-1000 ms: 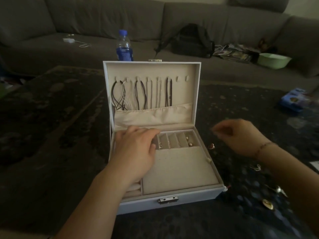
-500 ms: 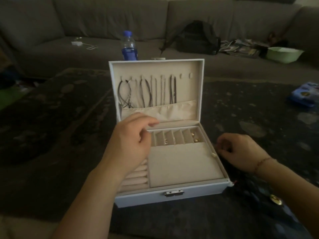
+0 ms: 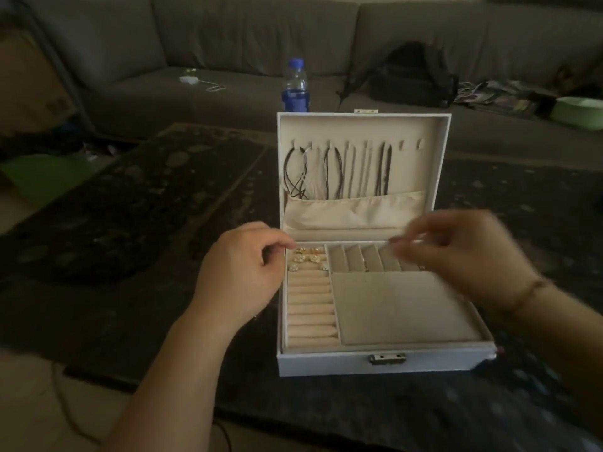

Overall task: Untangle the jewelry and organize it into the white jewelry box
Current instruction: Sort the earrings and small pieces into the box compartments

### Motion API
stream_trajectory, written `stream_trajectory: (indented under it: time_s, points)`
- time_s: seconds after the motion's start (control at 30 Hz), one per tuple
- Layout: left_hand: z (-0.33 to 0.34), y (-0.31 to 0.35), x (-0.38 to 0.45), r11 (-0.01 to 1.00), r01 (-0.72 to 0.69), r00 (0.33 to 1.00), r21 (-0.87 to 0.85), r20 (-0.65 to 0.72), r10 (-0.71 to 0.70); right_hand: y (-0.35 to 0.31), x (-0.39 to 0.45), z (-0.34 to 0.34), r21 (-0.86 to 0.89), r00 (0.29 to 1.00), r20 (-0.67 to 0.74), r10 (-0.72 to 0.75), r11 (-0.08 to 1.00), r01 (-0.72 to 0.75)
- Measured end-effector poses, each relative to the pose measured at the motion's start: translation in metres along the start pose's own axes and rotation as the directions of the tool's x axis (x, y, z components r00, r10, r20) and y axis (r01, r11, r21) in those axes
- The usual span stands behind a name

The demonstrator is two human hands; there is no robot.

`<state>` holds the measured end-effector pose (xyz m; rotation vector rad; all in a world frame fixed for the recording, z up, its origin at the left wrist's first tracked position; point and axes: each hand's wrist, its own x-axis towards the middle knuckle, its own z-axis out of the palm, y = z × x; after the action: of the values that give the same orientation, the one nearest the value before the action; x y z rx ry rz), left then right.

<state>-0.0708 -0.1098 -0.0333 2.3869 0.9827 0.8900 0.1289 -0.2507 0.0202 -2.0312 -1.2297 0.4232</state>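
A white jewelry box is seen standing open on a dark patterned rug, near its front edge, with a grey sofa beyond the far edge. Necklaces are hung on hooks inside the raised lid. The left hand is held with fingers curled at the box's left wall, beside gold earrings laid in the back-left compartment; whether anything is pinched cannot be told. The right hand, blurred, is poised over the back row of slots with fingertips drawn together, apparently on a small pale piece. The piece is best lowered slowly into one free slot, clear of what is already stored.
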Motion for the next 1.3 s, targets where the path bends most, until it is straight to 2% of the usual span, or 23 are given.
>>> stream_trajectory:
  time_s: [0.03,0.1,0.23,0.43,0.6,0.77,1.1,1.2,1.3]
  points:
    - [-0.001,-0.001,-0.001,1.000,0.005,1.000,0.004,-0.002,-0.005,-0.013,0.000,0.017,-0.004,0.995,0.094,-0.019,1.000,0.019]
    - [-0.002,-0.001,-0.001,1.000,0.017,1.000,0.023,-0.003,-0.017,-0.027,0.007,0.050,-0.108,0.985,0.172,-0.034,0.993,0.053]
    - [-0.002,0.001,-0.003,0.998,0.021,1.000,0.051,0.016,-0.022,-0.028,0.026,0.090,-0.199,0.986,0.166,0.013,0.980,0.021]
    - [-0.004,0.004,-0.002,0.996,0.085,0.988,0.038,0.127,-0.089,-0.018,0.024,0.102,-0.308,0.996,0.087,0.026,0.951,0.002]
    - [-0.004,0.010,-0.001,0.989,0.109,0.967,0.095,0.222,-0.128,-0.018,0.024,0.104,-0.302,0.999,0.039,0.034,0.953,-0.021]
    - [-0.002,0.013,0.001,0.985,0.121,0.959,0.126,0.240,-0.149,-0.016,0.024,0.106,-0.343,0.998,0.022,0.057,0.938,-0.046]
    - [0.005,0.012,0.002,0.987,0.127,0.951,0.097,0.269,-0.149,-0.014,0.032,0.107,-0.202,0.989,0.017,0.149,0.969,-0.142]
    - [0.008,0.012,0.001,0.988,0.120,0.953,0.101,0.266,-0.143,-0.014,0.027,0.104,-0.257,0.993,0.037,0.109,0.962,-0.096]
    - [0.009,0.014,0.001,0.986,0.134,0.952,0.096,0.264,-0.155,-0.013,0.020,0.094,-0.287,0.990,0.141,0.026,0.958,0.016]
